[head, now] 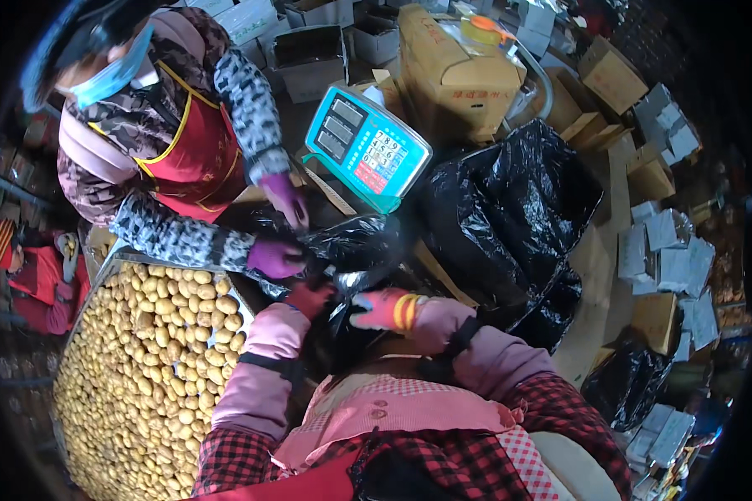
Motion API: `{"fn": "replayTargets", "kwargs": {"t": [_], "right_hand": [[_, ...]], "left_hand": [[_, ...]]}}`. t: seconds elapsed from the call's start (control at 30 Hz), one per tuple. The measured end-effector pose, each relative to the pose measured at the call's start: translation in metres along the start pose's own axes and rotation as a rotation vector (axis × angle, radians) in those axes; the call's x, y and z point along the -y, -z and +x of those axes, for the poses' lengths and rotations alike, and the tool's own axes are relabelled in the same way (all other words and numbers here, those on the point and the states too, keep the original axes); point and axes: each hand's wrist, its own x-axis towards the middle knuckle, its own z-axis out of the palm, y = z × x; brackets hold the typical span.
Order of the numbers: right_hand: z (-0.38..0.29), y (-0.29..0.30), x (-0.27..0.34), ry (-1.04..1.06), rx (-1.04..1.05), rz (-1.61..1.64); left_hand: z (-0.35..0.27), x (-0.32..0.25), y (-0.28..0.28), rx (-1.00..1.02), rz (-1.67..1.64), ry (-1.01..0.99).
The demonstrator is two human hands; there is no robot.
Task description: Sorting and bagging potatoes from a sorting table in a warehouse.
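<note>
In a red glove, my left hand (311, 299) is at the near edge of a black plastic bag (357, 241) that lies crumpled before me; the fingers are in shadow, so its grip is unclear. My right hand (379, 309), in a red glove with grey fingertips and a yellow striped cuff, is over the bag's dark folds to the right, its fingers partly bent. Across from me, a co-worker's two purple-gloved hands (277, 258) are on the same black plastic. Beyond the bag stands a blue digital scale display (368, 149) with a keypad.
A large bin of small potatoes (156, 369) fills the left side. Another black bag (507, 213) covers something at the right. Behind the scale stands a cardboard box (460, 81) with a tape dispenser (485, 30) on top. More cartons (667, 250) are stacked at the far right.
</note>
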Motion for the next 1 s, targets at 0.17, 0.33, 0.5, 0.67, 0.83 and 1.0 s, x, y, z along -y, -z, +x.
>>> {"fn": "replayTargets", "kwargs": {"t": [0.17,0.33,0.5,0.67,0.83,1.0], "right_hand": [[-0.006,0.044,0.069,0.136,-0.361,-0.87],[-0.056,0.097,0.113,0.531,-0.873,0.071],[-0.134,0.05,-0.001,0.643,-1.164,0.389],[-0.155,-0.115,-0.143,-0.411,-0.532,0.017],[-0.138,-0.149,-0.184,-0.276,-0.512,0.29],[-0.112,-0.097,-0.134,-0.091,-0.692,0.341]], "left_hand": [[-0.057,-0.104,0.028,-0.563,0.12,-0.332],[-0.092,-0.105,0.009,0.083,0.463,0.013],[-0.103,-0.05,0.077,-0.448,-0.096,-0.18],[-0.176,-0.054,0.084,-0.26,-0.318,0.062],[-0.206,-0.071,0.031,0.171,-0.127,0.153],[-0.155,-0.078,-0.032,0.218,0.474,-0.066]]}}
